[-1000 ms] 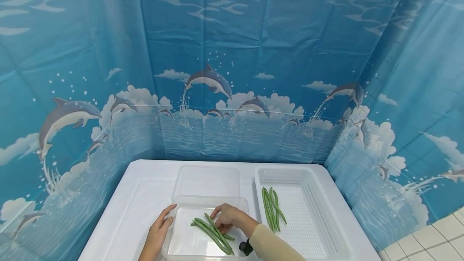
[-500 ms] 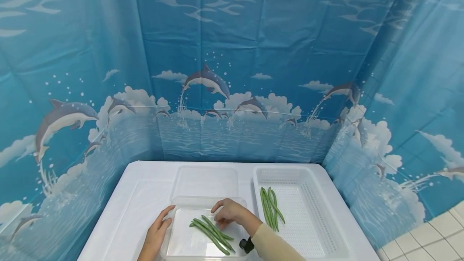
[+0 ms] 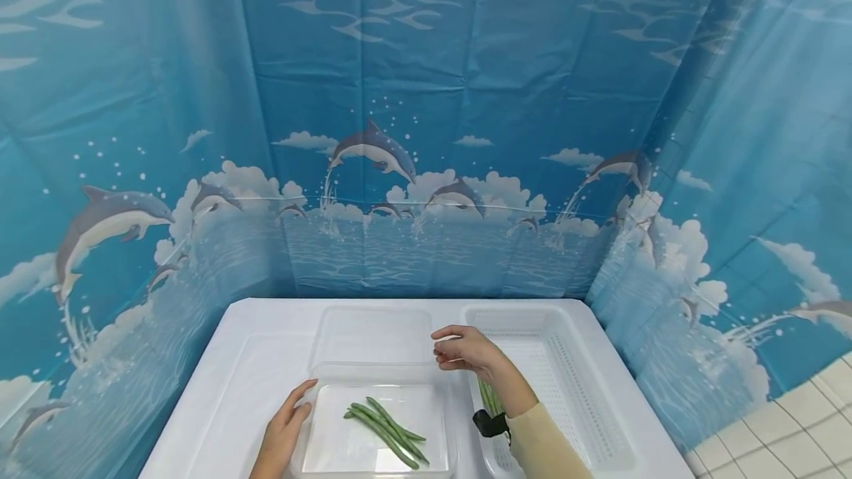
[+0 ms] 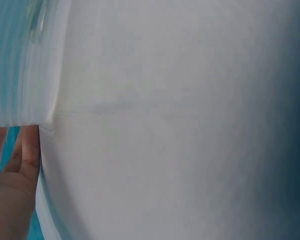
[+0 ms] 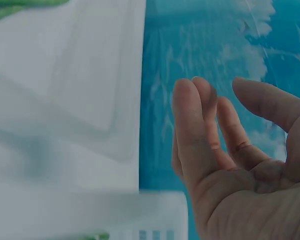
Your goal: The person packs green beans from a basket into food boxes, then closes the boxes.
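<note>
Several green beans point(image 3: 393, 435) lie in a loose bundle on the bottom of a clear plastic container point(image 3: 313, 435). At the container's left wall rests my left hand point(image 3: 282, 435), its fingers extended along the outside. The left wrist view shows that hand point(image 4: 15, 185) at the container's edge. My right hand point(image 3: 469, 351) hovers between the container and a white perforated basket point(image 3: 542, 368), thumb and fingers apart with nothing between them. More green beans point(image 3: 489, 398) lie in the basket, partly hidden by the right forearm. The right wrist view also shows the right hand point(image 5: 225, 145) holding nothing.
Behind the container lies a flat, clear rectangular sheet like a lid point(image 3: 373, 335). A white cloth covers the table point(image 3: 226, 383). Blue dolphin-print curtains point(image 3: 426, 250) hang close behind and at both sides. A black wrist camera point(image 3: 490, 423) sits on the right wrist.
My right hand has let go of the green beans, lifted out of the container and moved right and away, toward the basket. The left hand has stayed at the container's wall.
</note>
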The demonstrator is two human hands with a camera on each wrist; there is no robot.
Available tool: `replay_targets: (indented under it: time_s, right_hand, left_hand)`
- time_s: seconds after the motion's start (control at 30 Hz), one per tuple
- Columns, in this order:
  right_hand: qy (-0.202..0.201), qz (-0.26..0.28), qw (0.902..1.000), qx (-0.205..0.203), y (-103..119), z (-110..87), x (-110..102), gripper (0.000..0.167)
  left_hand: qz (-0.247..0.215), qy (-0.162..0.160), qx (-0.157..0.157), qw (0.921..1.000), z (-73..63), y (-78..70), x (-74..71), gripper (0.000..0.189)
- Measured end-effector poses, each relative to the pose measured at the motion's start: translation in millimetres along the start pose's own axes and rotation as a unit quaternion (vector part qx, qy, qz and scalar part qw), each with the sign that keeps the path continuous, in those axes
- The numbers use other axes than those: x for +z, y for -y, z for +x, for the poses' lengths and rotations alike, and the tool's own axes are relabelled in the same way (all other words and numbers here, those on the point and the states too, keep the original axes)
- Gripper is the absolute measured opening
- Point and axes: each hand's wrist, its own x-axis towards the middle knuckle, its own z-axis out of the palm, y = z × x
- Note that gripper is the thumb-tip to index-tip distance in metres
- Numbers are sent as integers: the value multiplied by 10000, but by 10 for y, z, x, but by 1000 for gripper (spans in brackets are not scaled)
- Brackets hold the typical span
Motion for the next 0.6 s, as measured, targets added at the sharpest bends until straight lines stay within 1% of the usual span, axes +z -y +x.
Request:
replay_targets:
  time_s: [0.17,0.3,0.37,0.43,0.53,0.6]
  right_hand:
    - [-340,231,9991,-114,-45,-80,-334,41]
    - [-845,376,9957,-84,-160,-142,-583,41]
    - [-1134,375,9928,2,-237,-160,-704,40]
    - [-1331,380,9903,100,-325,-171,-823,39]
    - [-1536,439,9868,268,-463,-177,-963,41]
    - [-1597,495,9852,371,-548,-178,-1032,44]
  left_hand:
    - [-62,21,21,10000,-13,-19,-3,46]
    - [-127,6,30,9999,-33,-34,2,46]
    - [-152,-15,19,9999,-42,-36,3,45]
    - [-137,-19,28,9999,-45,-36,3,45]
    - [-112,-33,35,9999,-40,-33,-1,45]
    - [-88,-35,53,9999,-34,-30,-5,45]
